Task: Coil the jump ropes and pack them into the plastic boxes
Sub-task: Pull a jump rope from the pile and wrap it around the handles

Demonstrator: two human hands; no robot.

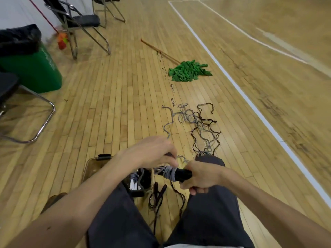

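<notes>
Head view is showing a wooden gym floor [116,104] with a plastic box [91,165] sitting on it. Just right of the box, the fingers of the right hand [202,176] are curling round a black handle [183,174]; those of the left hand [152,151] are pinching the grey rope [170,173] wound on it. Beyond the box, tangled ropes [202,126] and a green mop [188,70] are lying.

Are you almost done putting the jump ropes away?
Not nearly. Done: one wound rope seems to sit in the plastic box. In hand: the right hand grips a black handle while the left hand wraps grey rope round it. Left: the tangle on the floor and a dark rope beside the box.
</notes>
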